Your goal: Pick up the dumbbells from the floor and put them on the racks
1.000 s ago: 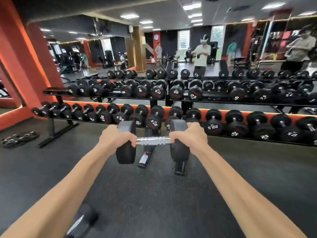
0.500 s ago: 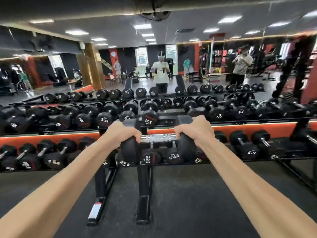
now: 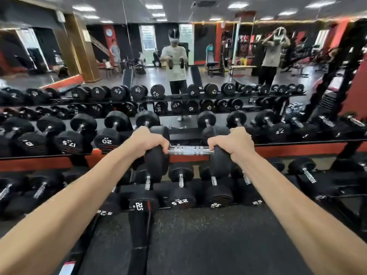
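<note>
Far left, I see the upper shelf of the rack [image 3: 47,155] loaded with black dumbbells; the readable end labels run 17.5 [image 3: 68,142] then 20 [image 3: 107,140]. Below it, the lower shelf is blurred at the left edge, so I cannot read those ends.

Moving in, the left hand [image 3: 148,140] is clamped over the top of the left head of the carried dumbbell [image 3: 188,150], fingers curled down its inner face next to the handle. The dumbbell lies level and crosswise, its knurled chrome handle bare between the two hands. It hangs in the air just in front of the upper shelf's edge, over the lower shelf, touching neither as far as I can tell. Behind it the upper shelf shows an open slot between racked dumbbells.

Directly under it, the lower shelf holds dumbbells marked 22.5 [image 3: 181,201] and 25 [image 3: 216,204].

Then the right hand [image 3: 233,142], wrapped the same way over the right head, fingers closed tight against it.

Further right, upper shelf: a smaller dumbbell marked 7.5 [image 3: 281,132]; beyond it all is blurred. The mirror [image 3: 198,56] behind the rack shows a person holding a dumbbell with both hands at chest height.
</note>
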`<state>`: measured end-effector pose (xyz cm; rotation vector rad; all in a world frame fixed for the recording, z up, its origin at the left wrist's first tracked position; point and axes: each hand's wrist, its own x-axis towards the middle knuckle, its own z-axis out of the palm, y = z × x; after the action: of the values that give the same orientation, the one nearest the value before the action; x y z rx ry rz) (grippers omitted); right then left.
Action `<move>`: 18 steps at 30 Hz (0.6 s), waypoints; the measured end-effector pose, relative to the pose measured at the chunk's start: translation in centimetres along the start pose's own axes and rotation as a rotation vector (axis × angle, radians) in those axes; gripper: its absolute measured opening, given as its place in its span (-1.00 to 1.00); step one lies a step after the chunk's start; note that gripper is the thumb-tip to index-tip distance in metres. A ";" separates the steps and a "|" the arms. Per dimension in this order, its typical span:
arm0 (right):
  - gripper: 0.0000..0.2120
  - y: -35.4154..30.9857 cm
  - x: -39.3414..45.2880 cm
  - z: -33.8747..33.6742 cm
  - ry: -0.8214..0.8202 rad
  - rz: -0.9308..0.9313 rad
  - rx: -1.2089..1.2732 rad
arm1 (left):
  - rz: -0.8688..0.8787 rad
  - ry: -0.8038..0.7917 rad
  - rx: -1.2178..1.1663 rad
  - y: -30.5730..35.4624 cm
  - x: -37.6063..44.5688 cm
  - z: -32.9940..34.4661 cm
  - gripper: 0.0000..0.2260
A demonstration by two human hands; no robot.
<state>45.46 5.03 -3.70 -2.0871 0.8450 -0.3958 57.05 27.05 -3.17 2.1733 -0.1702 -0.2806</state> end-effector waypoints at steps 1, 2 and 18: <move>-0.22 0.3 2.2 0.6 0.000 0.016 0.001 | -0.025 -0.021 -0.017 0.0 2.5 0.9 -0.28; -0.26 0.4 4.6 1.2 -0.003 0.030 -0.001 | -0.038 -0.047 -0.014 0.1 5.2 1.6 -0.31; -0.12 -0.4 31.9 17.9 0.018 0.248 0.085 | -0.027 -0.228 0.185 -0.3 41.0 6.7 -0.20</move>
<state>78.40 -6.41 -14.78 -1.8760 1.0647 -0.3116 94.80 12.75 -12.87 2.3238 -0.3056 -0.5468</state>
